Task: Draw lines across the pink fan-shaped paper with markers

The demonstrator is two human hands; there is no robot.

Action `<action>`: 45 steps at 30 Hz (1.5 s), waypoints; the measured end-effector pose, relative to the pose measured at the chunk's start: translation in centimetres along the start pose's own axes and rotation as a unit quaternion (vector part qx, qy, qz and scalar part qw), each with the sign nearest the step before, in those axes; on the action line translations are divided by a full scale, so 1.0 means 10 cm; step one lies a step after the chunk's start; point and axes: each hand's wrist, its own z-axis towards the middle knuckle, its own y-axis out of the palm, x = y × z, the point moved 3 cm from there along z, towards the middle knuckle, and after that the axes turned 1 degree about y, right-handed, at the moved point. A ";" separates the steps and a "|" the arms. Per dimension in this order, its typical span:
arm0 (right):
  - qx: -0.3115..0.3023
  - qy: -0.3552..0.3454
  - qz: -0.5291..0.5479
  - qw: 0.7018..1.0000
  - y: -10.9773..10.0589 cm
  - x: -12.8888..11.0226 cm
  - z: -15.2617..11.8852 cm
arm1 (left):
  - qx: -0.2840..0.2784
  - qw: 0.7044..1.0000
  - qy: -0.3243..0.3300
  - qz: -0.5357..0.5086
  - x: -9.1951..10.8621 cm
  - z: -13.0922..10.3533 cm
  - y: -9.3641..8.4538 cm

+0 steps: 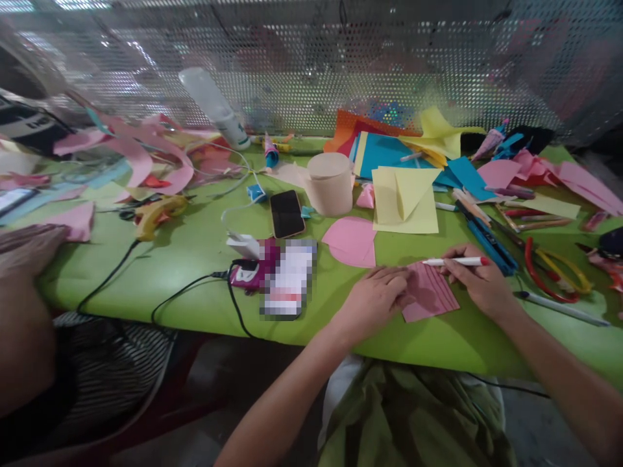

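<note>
A small pink paper piece [433,298] with several dark lines lies on the green table near its front edge. My left hand [377,295] lies flat over the paper's left side, fingers stretched towards its upper left. At the upper right of the paper, my right hand [474,279] is closed on a white marker [462,261] with a red end, its tip pointing left at the paper's top edge. Just beyond my left hand sits a rounded pink paper cutout [351,242]. Folded pale yellow paper [406,198] is behind the lined piece.
Left of my hands are a phone [291,279], a purple power strip [256,272], a dark phone [287,214] and a glue gun [158,214]. A beige cup-shaped piece [331,185] stands behind. Scissors [555,269] and a cutter [487,237] lie right. A person's arm [26,318] rests far left.
</note>
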 end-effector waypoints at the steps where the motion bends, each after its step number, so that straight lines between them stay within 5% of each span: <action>1: -0.001 -0.001 -0.007 1.000 0.00 0.00 0.00 | 0.003 1.000 0.002 -0.001 0.00 0.00 0.01; 32: -0.007 0.002 -0.073 0.997 -0.02 -0.05 -0.05 | 0.017 1.000 -0.003 -0.015 0.00 -0.02 -0.01; 45: -0.054 0.018 -0.096 0.994 -0.06 -0.01 -0.16 | 0.006 1.000 -0.013 -0.016 -0.02 -0.02 0.00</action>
